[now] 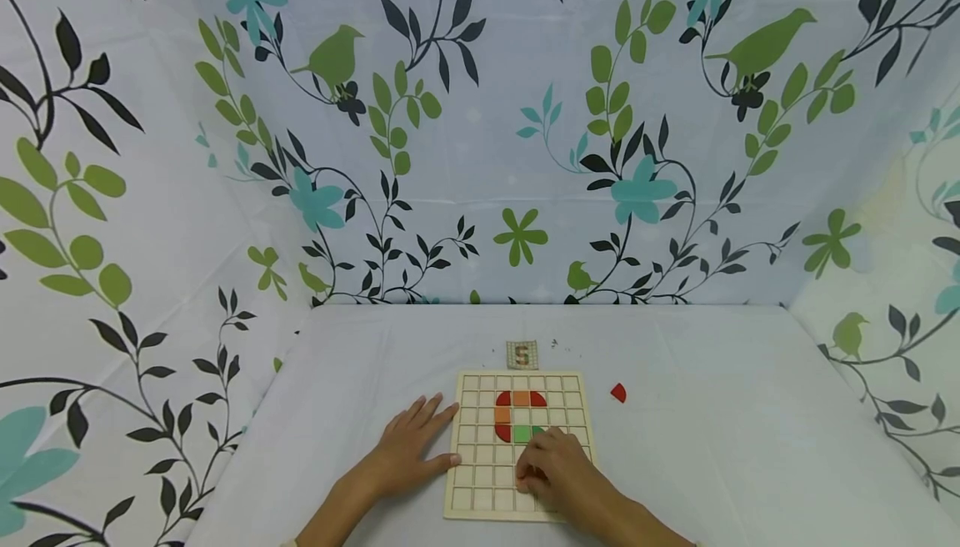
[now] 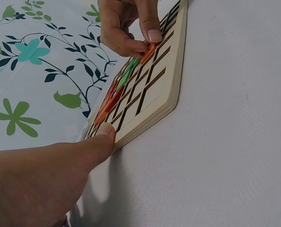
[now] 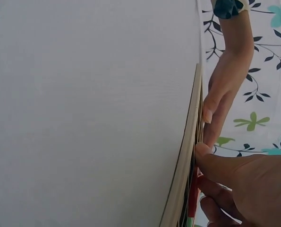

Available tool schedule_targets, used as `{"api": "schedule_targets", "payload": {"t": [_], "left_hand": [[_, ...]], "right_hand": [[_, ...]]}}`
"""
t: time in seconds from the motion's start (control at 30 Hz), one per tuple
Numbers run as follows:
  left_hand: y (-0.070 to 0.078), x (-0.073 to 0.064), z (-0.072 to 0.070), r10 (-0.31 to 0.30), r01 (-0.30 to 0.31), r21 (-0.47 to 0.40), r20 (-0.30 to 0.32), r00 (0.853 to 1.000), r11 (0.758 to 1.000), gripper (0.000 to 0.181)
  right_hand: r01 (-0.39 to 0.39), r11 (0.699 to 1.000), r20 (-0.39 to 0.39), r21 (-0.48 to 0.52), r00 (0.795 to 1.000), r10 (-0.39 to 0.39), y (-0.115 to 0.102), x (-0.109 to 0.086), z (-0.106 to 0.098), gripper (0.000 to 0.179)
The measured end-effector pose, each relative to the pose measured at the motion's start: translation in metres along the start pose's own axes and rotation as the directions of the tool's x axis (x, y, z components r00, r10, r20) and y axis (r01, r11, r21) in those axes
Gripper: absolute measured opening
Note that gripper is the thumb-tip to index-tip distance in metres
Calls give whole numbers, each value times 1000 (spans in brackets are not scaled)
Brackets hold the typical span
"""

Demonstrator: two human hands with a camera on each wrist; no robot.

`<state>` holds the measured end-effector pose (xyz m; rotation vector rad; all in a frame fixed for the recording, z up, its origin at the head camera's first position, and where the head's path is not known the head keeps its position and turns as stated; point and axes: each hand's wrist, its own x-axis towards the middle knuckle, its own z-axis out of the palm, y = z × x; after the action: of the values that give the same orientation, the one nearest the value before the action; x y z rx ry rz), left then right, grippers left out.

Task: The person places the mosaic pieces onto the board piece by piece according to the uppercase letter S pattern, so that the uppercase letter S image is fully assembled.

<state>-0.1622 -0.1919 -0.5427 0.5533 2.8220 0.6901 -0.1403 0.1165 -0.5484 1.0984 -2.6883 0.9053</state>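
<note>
A wooden grid board lies on the white table. Red quarter-circle pieces, orange square pieces and green pieces fill several cells in its middle. My left hand rests at the board's left side, fingers spread and thumb on the edge; the thumb shows large in the left wrist view. Over the lower middle cells, my right hand pinches a small orange piece between thumb and finger, low at the grid. Its fingers cover part of the board in the head view.
Behind the board lies a small square pattern card with a coloured figure on it. One loose red quarter-circle piece is on the table to the right of the board. Leaf-and-bird printed cloth hangs behind and at both sides.
</note>
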Motion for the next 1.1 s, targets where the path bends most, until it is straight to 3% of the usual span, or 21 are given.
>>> {"api": "schedule_targets", "payload": {"t": [0.2,0.4,0.53,0.63,0.77,0.87,1.0,1.1], "left_hand": [[-1,1,0,10,-10,-9,-3,1000,1000,80],[-2,0,2,-2,2,-5,3,1000,1000,81],[-3,1,2,-11,11,-7,7,1000,1000,82],[-4,1,3,-8,8,-3,4,1000,1000,82],[-5,2,3,-5,5,3,0,1000,1000,81],[-5,2,3,-4,4,3,2,1000,1000,81],[-5,2,3,-3,3,-3,5,1000,1000,82],[-5,2,3,-3,3,-6,7,1000,1000,82]], "right_hand": [[-22,1000,37,-19,999,23,0,2,-3,11],[-11,998,-6,-58,1000,10,3,4,-12,9],[-89,992,-29,-89,996,87,11,7,-24,11],[-216,972,-59,-91,976,211,23,9,-36,10],[-381,922,-83,-71,923,375,49,9,-57,18],[-435,897,-74,-78,900,430,71,5,-75,28],[-435,892,-50,-126,901,432,93,1,-90,37],[-418,894,-27,-158,907,420,102,-1,-92,35]]}}
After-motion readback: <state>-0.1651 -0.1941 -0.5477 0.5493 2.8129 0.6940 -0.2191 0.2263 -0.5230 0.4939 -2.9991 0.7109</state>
